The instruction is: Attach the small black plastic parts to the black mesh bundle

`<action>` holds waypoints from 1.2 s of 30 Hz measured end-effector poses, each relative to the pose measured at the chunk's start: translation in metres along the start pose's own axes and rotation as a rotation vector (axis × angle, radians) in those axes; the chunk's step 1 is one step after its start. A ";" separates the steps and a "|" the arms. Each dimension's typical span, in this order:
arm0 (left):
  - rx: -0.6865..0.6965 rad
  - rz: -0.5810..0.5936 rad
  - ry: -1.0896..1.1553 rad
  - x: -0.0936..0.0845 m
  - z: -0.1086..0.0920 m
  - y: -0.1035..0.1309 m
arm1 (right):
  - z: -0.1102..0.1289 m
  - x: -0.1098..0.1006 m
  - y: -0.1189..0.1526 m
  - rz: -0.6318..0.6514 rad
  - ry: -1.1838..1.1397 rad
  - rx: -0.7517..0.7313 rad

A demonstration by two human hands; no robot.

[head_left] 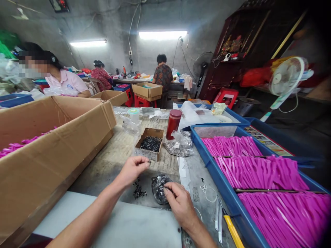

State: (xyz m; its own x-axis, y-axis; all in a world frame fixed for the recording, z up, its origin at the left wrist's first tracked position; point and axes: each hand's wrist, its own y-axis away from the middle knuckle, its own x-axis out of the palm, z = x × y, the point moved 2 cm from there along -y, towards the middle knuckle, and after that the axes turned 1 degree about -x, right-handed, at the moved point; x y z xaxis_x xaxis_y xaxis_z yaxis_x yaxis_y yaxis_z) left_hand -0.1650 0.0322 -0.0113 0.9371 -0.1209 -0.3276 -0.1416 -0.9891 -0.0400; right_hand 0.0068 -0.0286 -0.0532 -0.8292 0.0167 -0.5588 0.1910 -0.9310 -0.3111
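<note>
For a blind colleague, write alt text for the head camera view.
The left hand pinches something small above loose small black parts; the right hand rests on a crumpled black plastic bag on a worn table, beside a blue tray of magenta plastic strips.

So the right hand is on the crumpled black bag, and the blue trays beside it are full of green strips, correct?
Not quite. The head view shows the right hand on the crumpled black bag, but the strips filling the blue trays beside it are bright pink, not green.
</note>
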 end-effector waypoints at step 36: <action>-0.060 0.225 -0.787 -0.016 0.033 0.015 | -0.009 -0.003 0.001 -0.073 0.105 -0.014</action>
State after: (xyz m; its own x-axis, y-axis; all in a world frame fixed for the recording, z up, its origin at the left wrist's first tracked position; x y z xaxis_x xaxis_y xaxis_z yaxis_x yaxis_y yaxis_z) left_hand -0.1923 0.0217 -0.0377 0.3871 -0.2453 -0.8888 -0.2612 -0.9536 0.1494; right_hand 0.0139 -0.0264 -0.0588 -0.7818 0.1232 -0.6112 0.1400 -0.9205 -0.3647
